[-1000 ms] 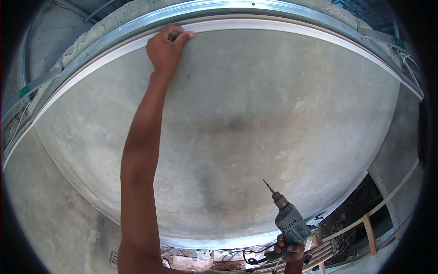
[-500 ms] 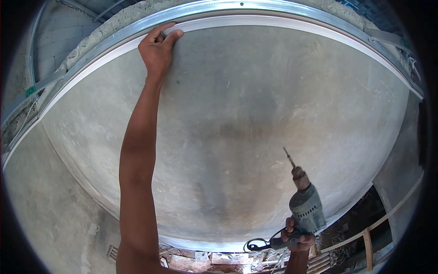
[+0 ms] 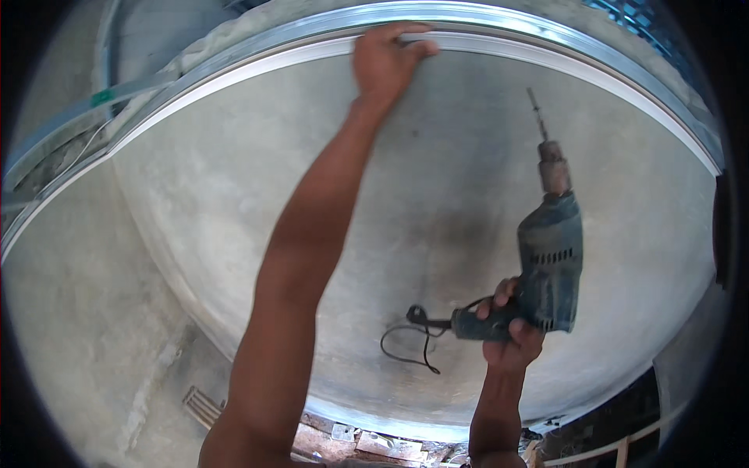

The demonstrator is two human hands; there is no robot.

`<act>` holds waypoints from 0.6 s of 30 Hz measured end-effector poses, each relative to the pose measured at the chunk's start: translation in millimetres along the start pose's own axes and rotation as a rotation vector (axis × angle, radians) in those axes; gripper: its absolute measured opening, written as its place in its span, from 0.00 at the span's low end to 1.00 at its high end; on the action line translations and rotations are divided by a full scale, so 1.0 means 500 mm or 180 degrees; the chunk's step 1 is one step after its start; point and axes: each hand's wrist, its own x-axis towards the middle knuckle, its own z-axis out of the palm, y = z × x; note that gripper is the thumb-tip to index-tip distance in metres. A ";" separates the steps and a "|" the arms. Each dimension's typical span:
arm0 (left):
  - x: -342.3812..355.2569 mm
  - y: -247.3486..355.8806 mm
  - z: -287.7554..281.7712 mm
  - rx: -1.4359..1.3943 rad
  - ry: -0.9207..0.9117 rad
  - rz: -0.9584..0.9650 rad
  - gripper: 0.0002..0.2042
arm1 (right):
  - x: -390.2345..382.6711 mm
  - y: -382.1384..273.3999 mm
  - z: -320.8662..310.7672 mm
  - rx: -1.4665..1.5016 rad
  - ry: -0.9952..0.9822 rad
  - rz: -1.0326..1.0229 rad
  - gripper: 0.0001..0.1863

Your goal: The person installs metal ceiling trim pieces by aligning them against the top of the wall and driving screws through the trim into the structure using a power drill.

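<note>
My left hand [image 3: 388, 64] reaches up to the top of the grey wall, its fingers over a white trim strip [image 3: 515, 50] and its thumb against the lower edge. That strip runs along the wall's top, just below a shiny metal channel [image 3: 499, 15]. In my right hand [image 3: 511, 335] is a dark green power drill [image 3: 551, 242], held by its handle. Its long thin bit [image 3: 537, 113] points up and stops short of the strip. A black cord [image 3: 406, 359] loops from the handle's end.
The smooth grey wall [image 3: 413, 203] fills most of the view. A metal bar with a green patch [image 3: 101, 97] sticks out at upper left. Long rods [image 3: 203, 407] lie at lower left; boards [image 3: 390, 446] lie below. Wooden rails [image 3: 622, 452] stand at lower right.
The drill has risen in my right hand, its bit closer to the strip and more upright. My left hand appears farther right along the strip as the view has shifted.
</note>
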 end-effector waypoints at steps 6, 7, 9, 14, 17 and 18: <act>-0.008 0.072 0.062 -0.0336 0.0283 -0.0102 0.12 | 0.085 0.031 -0.020 0.0164 -0.0355 -0.0188 0.34; -0.004 0.084 0.045 -0.0210 0.0152 -0.0338 0.12 | 0.099 0.036 -0.015 0.0162 -0.0390 -0.0277 0.34; -0.016 0.074 0.042 -0.0104 0.0061 -0.0610 0.13 | 0.112 0.047 -0.015 0.0133 -0.0433 -0.0348 0.34; -0.026 0.062 0.010 -0.0325 0.0203 -0.0526 0.13 | 0.129 0.071 -0.008 -0.0054 -0.0495 -0.0527 0.34; -0.034 0.084 0.033 -0.0235 0.0559 -0.0016 0.11 | 0.130 0.051 -0.021 0.0049 -0.0547 -0.0535 0.33; -0.043 0.092 0.073 -0.0249 0.0707 0.0117 0.10 | 0.120 0.035 -0.049 0.0154 -0.0370 -0.0436 0.32</act>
